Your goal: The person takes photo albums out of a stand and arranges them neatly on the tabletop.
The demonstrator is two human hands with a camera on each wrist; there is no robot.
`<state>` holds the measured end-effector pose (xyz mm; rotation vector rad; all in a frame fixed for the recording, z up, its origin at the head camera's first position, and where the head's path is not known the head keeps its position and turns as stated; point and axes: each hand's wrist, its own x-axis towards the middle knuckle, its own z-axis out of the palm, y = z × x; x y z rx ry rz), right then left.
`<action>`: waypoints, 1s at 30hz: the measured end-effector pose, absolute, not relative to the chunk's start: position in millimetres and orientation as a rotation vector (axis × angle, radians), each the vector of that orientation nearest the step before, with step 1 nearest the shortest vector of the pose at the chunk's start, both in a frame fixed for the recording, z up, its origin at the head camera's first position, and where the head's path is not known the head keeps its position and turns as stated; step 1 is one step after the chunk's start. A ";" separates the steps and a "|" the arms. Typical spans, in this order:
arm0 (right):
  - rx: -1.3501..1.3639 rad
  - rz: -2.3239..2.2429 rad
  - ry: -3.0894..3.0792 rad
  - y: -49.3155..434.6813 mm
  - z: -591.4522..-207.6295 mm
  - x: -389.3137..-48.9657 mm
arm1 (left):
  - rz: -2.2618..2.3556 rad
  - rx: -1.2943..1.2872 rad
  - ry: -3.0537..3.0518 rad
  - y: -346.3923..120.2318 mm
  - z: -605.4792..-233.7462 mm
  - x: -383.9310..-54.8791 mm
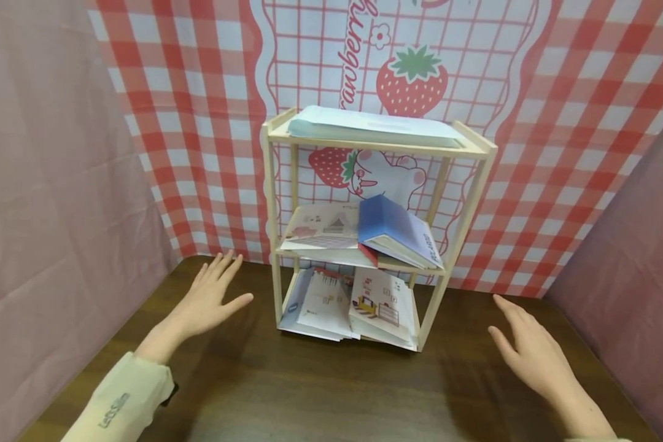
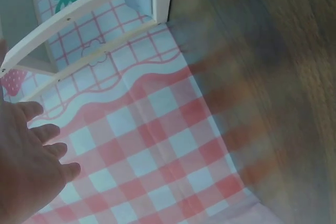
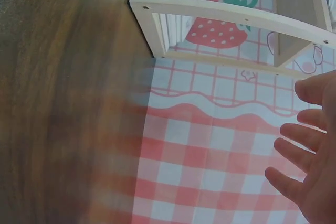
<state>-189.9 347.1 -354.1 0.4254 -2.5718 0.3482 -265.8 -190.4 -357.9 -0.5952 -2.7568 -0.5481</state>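
A small light-wood shelf [image 1: 457, 230] with several levels stands between my two hands. My left hand [image 1: 210, 301] hovers to its left, fingers spread and touching nothing. To the right of the shelf, my right hand [image 1: 533, 350] is also held out with straight, parted fingers and nothing in it. On the middle level a blue book [image 1: 387, 218] leans tilted beside a flat white book [image 1: 326, 226]. Leaning books [image 1: 383, 304] and a blue-grey one [image 1: 295, 307] fill the bottom level. A pale book or paper stack [image 1: 370, 123] lies flat on top.
The shelf stands on a dark wooden table [image 1: 309, 387]. Behind it hangs a red-and-white checked cloth [image 1: 221, 135] with strawberry prints. Pinkish cloth walls [image 1: 61, 184] close off the left and right sides.
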 end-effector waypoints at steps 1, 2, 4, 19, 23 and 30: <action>0.413 0.346 -2.566 346.5 -353.2 -189.6 | -0.557 -0.589 -2.749 -189.8 -356.9 -265.4; 0.402 0.342 -2.561 345.9 -352.4 -189.3 | -0.561 -0.583 -2.741 -189.2 -356.1 -265.3; 0.382 0.336 -2.546 344.9 -350.9 -189.3 | -0.572 -0.571 -2.729 -188.0 -354.4 -264.3; 0.320 0.365 -2.422 337.4 -325.9 -192.4 | -0.701 -0.501 -2.611 -183.5 -338.4 -257.6; 0.340 0.326 -2.425 333.9 -317.5 -194.3 | -0.718 -0.452 -2.600 -182.8 -333.8 -255.8; 0.359 0.305 -2.420 328.9 -302.4 -195.4 | -0.792 -0.381 -2.537 -180.4 -328.8 -254.4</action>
